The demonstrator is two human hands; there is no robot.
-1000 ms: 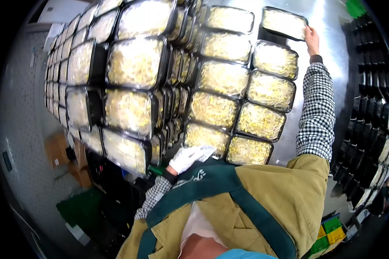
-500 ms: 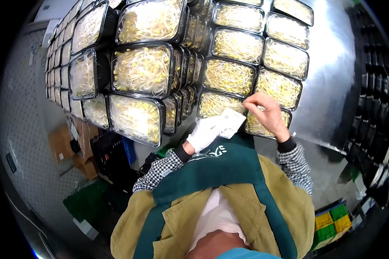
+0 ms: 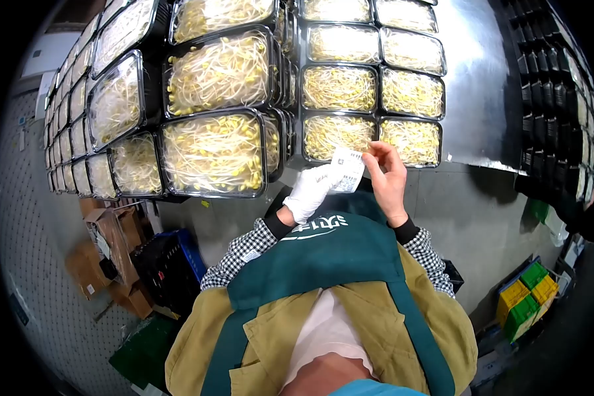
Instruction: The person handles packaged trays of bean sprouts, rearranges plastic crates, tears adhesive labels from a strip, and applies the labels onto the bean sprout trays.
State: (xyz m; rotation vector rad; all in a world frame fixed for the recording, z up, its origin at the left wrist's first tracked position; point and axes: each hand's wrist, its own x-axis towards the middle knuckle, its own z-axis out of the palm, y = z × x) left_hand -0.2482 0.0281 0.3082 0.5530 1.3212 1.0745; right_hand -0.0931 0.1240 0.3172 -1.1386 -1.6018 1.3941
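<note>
My left hand (image 3: 309,191), in a white glove, is closed on a small stack of white printed labels (image 3: 347,170). Bare, my right hand (image 3: 388,178) has its thumb and forefinger pinched at the labels' upper right corner. Just beyond the labels lies a black tray of bean sprouts (image 3: 333,134), the nearest in its row. A second sprout tray (image 3: 412,140) sits to its right, behind my right hand. The gloved fingers partly cover the labels, and their print is too small to read.
Tall stacks of sprout trays (image 3: 211,148) rise at the left. The metal table (image 3: 476,86) extends to the right of the rows, with stacked black trays (image 3: 541,112) beyond it. Cardboard boxes (image 3: 115,244) and yellow-green crates (image 3: 527,300) stand on the floor.
My right hand has moved from above the nearest right-hand tray down and left to the labels' corner. The view has shifted, and the labels stay in my left hand.
</note>
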